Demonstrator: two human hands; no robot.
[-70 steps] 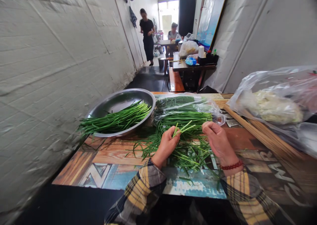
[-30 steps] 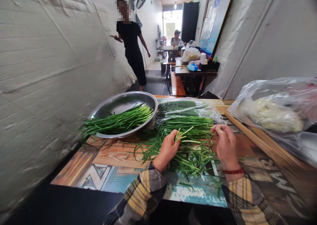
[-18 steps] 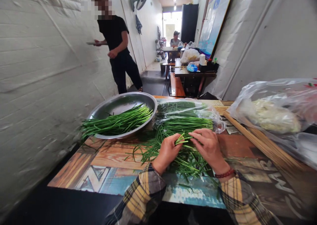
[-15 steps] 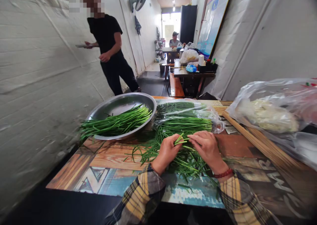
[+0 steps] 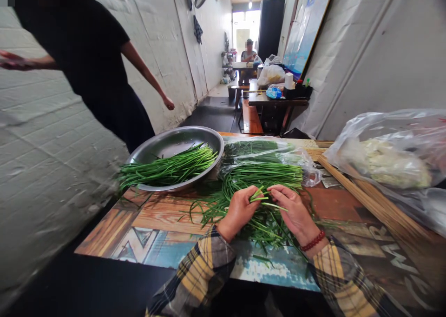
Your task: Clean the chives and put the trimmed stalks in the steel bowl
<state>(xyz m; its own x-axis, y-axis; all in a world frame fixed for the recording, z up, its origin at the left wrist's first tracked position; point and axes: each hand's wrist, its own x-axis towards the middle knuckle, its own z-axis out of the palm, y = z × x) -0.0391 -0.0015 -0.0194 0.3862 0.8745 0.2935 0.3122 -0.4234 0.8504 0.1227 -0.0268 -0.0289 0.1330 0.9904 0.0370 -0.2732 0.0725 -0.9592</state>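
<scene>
Over on the left a person in black (image 5: 76, 61) is by the wall, near a metal bowl (image 5: 163, 145) on the desk (image 5: 160, 217), and in it rests a bunch of green stalks (image 5: 174, 167), leafy ends hanging over the rim. Next comes the left hand (image 5: 240, 210), fingers closed around some thin stalks (image 5: 258, 196) above loose leaves (image 5: 266, 233). Just beside it the right hand (image 5: 291, 210) holds its fingers narrow at those stalks' ends, though I can't tell whether they grip one, with wooden sticks (image 5: 372, 198) and a clear bag (image 5: 386, 161) farther right.
</scene>
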